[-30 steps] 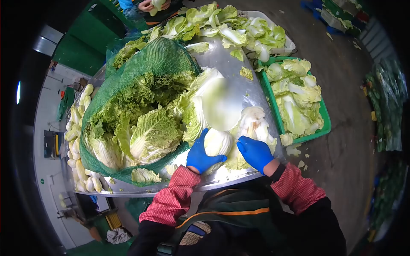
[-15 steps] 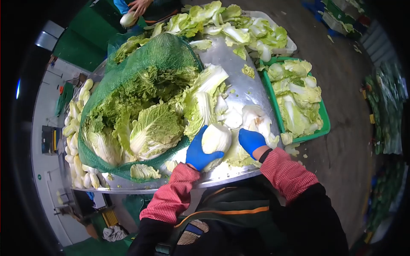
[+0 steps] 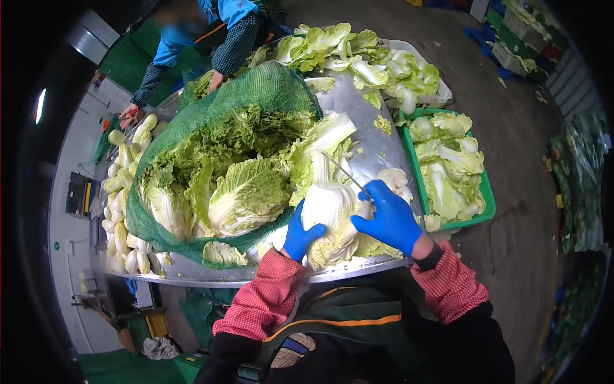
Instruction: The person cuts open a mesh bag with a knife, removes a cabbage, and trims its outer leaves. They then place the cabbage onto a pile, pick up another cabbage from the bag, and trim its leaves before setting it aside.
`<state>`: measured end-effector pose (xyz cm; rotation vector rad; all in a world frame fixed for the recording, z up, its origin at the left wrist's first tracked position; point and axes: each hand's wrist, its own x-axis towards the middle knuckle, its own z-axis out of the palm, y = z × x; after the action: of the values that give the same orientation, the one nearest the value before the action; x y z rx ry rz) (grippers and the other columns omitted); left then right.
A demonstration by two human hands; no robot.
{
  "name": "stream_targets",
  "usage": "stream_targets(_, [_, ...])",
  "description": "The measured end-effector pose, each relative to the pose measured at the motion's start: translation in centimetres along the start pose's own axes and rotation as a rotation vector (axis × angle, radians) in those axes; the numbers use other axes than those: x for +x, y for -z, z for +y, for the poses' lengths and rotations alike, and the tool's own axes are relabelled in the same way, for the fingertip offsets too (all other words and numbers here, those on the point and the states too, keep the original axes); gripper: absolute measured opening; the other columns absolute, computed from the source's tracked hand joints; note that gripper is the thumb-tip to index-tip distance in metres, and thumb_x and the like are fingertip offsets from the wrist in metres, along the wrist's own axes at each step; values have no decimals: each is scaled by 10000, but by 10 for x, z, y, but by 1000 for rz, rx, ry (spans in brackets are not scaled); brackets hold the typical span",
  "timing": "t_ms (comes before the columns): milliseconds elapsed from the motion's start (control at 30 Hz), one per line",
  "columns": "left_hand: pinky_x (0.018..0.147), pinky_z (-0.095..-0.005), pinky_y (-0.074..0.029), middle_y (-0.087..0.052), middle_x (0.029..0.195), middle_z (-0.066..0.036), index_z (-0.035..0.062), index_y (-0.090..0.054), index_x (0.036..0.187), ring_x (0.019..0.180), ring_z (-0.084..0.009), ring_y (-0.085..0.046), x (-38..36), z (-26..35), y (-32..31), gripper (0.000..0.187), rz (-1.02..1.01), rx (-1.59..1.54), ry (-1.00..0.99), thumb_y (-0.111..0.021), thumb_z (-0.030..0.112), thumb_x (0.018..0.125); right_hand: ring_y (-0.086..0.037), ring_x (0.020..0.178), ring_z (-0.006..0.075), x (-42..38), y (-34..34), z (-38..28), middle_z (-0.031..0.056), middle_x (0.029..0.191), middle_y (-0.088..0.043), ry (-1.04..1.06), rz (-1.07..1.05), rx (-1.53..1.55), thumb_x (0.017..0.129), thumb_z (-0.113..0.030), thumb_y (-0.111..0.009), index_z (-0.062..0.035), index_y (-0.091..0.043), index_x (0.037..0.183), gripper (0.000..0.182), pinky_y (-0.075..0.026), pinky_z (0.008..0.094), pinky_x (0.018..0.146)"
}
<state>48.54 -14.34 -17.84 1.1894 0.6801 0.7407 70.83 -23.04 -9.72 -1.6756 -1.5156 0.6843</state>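
Smooth, shiny metal with a curved rim, the bench (image 3: pixel 345 99) carries one rounded bag of coarse green mesh (image 3: pixel 262 86) — two crinkled cabbage heads (image 3: pixel 249 195) show at its mouth. Near the bench's front edge is one pale, ribbed cabbage (image 3: pixel 329 217): the left hand (image 3: pixel 300 235) cups its side in a broad grip, while the right hand (image 3: pixel 391 221) is closed round one thin, straight blade (image 3: pixel 345 173) — both gloved in blue. One green crate (image 3: pixel 488 195) holds limp leaves (image 3: pixel 441 176)

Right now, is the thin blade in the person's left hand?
No, the blade extends from the right hand, while the left hand holds the side of a cabbage.
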Motion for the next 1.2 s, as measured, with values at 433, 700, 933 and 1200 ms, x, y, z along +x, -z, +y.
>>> stream_targets(433, [1067, -496, -380, -447, 1419, -153, 79, -341, 1451, 1259, -335, -480, -2, 43, -50, 858, -104, -1000, 353, -400, 712, 874, -623, 785, 189, 1, 7, 20, 73, 897, -629, -164, 42, 169, 832, -315, -722, -95, -482, 1341, 604, -512, 348, 721])
stream_targets(700, [1081, -371, -347, -404, 1420, -161, 2, -212, 1478, 1302, -257, -418, 21, 23, -40, 973, 3, 242, -100, -786, 312, 756, -666, 838, 255, -3, -12, 27, 184, 986, -664, -74, 12, 311, 749, -373, -772, -35, -369, 1422, 854, -529, 344, 760])
stream_targets(933, [1074, -381, -369, -431, 1395, -174, 24, -238, 1471, 1276, -277, -453, 17, 27, -58, 1169, 84, 163, -238, -910, 330, 565, -645, 772, 140, -5, -8, 16, 135, 1042, -649, -68, 12, 244, 740, -183, -728, -23, -381, 1381, 747, -526, 272, 617])
stream_targets(1200, [1064, -369, -380, -460, 1367, -170, 6, -308, 1435, 1245, -263, -477, 16, 18, -59, 1080, 127, 213, -217, -896, 300, 579, -636, 653, 114, -7, -8, 14, 118, 946, -667, -267, -2, 277, 744, -89, -675, -31, -432, 1330, 637, -523, 256, 508])
